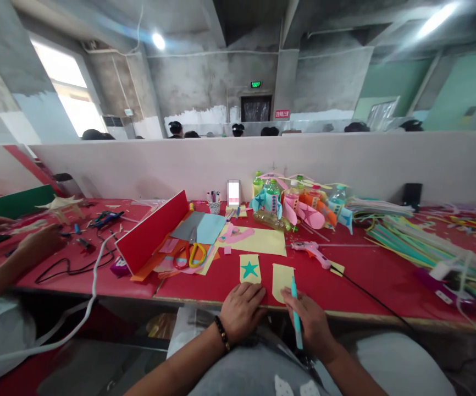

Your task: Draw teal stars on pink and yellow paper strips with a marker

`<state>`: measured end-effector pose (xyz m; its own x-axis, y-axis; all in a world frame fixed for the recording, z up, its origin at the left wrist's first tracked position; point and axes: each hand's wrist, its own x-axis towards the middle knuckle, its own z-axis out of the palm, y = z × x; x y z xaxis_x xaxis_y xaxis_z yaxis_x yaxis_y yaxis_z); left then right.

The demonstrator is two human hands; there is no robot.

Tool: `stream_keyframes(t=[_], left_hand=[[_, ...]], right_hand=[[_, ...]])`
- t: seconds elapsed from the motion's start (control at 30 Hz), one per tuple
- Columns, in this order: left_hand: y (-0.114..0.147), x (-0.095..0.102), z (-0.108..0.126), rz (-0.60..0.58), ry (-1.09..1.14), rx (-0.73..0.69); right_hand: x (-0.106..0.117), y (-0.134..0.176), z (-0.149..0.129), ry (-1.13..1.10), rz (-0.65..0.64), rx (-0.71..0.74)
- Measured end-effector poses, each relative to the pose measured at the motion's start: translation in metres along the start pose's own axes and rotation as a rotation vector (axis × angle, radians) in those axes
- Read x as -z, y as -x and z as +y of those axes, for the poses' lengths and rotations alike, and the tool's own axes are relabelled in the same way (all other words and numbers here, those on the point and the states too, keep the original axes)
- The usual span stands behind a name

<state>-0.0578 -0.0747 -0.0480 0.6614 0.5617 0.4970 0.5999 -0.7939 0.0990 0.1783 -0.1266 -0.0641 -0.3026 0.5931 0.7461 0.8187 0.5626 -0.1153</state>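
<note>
My left hand [241, 312] lies at the table's front edge. Its fingers rest flat on the bottom of a pale yellow card bearing a green star [250, 269]. In my right hand [313, 324] is a light blue pen [296, 319], with one end up over a second pale yellow card [281, 279]. That card looks blank, and my right fingertips touch its lower right part. A pink glue gun [311, 252] lies beyond my right hand. Red-and-yellow-handled scissors [190, 256] rest on coloured paper sheets to the left.
A red board [155, 231] stands on the left, beside a co-worker's hands [42, 242]. Bottle crafts with paper fins [291, 203] line the back. A pen cup [214, 203] and phone [233, 192] stand behind. Paper strips [415, 247] pile up at right; a black cord [370, 297] trails off the edge.
</note>
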Motion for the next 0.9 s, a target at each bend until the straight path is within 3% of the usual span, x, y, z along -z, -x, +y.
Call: stream_keyframes(t=[0.6, 0.9], left_hand=[[0.000, 0.003, -0.005, -0.008, 0.050, -0.036], [-0.006, 0.009, 0.003, -0.116, -0.091, -0.080]], right_hand=[[0.003, -0.003, -0.006, -0.035, -0.016, -0.079], [0.005, -0.003, -0.005, -0.088, -0.033, -0.053]])
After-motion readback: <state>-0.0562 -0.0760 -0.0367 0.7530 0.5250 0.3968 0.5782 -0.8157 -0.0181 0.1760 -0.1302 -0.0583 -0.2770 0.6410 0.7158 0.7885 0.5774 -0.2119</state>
